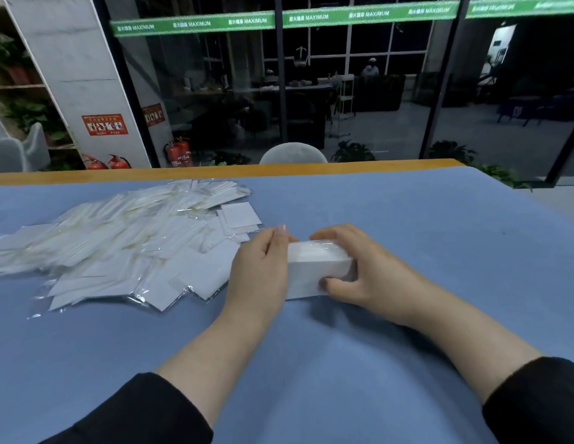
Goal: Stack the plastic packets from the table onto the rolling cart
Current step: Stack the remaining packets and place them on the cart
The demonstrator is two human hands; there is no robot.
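We've got a small bundle of packets (314,267) squeezed between our left hand (260,270) and right hand (362,267) on the blue table (407,225), probably squaring its edges for stacking, loose pile (119,238) just left, no cart visible.

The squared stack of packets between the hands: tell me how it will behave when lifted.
The stack of packets probably slips apart: glossy film sleeves, held only by side pressure from the left hand and right hand. Likely light, being thin flat sleeves like the loose pile.

Both hands (311,267) gripping packet stack (314,267), loose packets (119,238) left
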